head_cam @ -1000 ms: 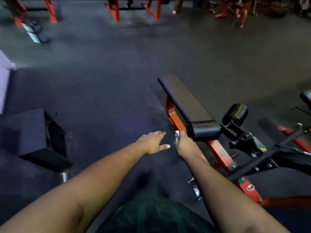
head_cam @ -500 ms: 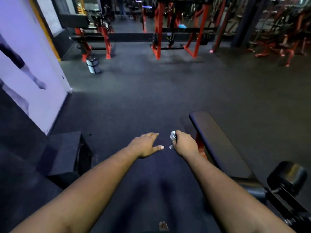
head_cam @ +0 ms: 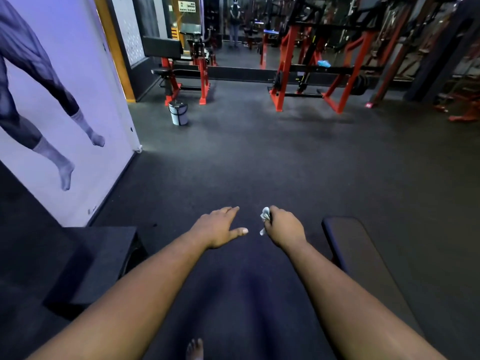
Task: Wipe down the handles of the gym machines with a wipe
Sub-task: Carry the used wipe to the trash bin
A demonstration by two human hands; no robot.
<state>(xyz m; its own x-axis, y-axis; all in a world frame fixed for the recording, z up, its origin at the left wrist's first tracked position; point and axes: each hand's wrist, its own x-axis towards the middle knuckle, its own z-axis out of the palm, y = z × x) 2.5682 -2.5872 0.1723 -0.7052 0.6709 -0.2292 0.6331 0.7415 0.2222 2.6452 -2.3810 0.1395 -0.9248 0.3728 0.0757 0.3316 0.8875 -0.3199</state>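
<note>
A: Head view, hands first. What do I log?

B: My right hand (head_cam: 284, 227) has its fingers curled around a crumpled white wipe (head_cam: 265, 220), which sticks out on the thumb side. My left hand (head_cam: 219, 227) holds nothing; fingers straight and loosely spread, palm down. Both hang over bare dark floor (head_cam: 259, 157), touching no equipment.

A: Where do the handles lie from the wipe?

B: No handle is within reach. The padded bench (head_cam: 363, 250) sits just right of the wipe hand, its long axis running from near the hand towards the lower right corner. The red machine frames (head_cam: 285, 74) stand well apart, straight ahead across the floor. I judge the right hand nearer to either, and it carries the wipe, so the coming move looks like a walk forward.

A: What can't be read?

B: The bench's near end is cut off by the frame edge and my forearm. The far machines are too dim and small to pick out any grips. A small bin (head_cam: 178, 113) stands beside the left frame.
</note>
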